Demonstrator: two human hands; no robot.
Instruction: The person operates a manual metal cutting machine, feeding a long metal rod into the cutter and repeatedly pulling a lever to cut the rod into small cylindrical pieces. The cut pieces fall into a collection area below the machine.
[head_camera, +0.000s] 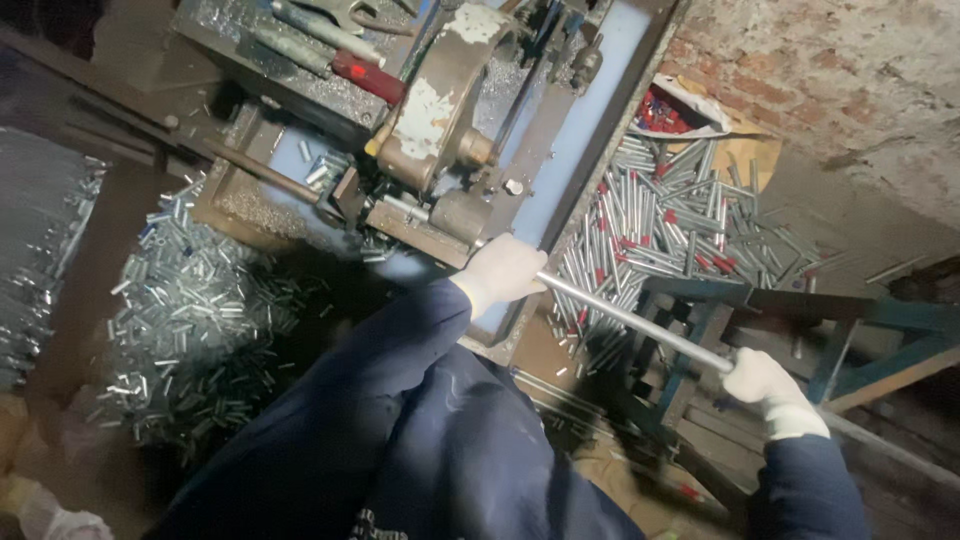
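The person is holding a long metal rod (640, 322) with both gloved hands. The left hand (503, 272) is wrapping its fingers (520, 285) tight around the end of the rod that is next to the cutting machine (440, 120). The right hand (772, 388) is closing its fingers around the rod farther back, near the blue metal stand (800, 305). The rod is running in a slant line between the two hands, with its front end pointing in at the machine.

The machine is sitting on a blue-grey tabletop (590, 130), and its round rusty wheel cover is hanging over the spot where the rod is going in. Some tools are lying along the far edge of the tabletop, one with a red handle (365, 75).

A lot of work is already showing. A big pile of short shiny pieces (190, 310) is lying on the floor off the left edge of the tabletop. A pile of longer tubes (670, 215), some with red ends, is lying on the floor off the right edge, next to the brick wall (830, 80).

The rod in the hands is looking long and whole, so most of it is not yet cut. The exact spot where it is meeting the machine is hiding behind the left hand.
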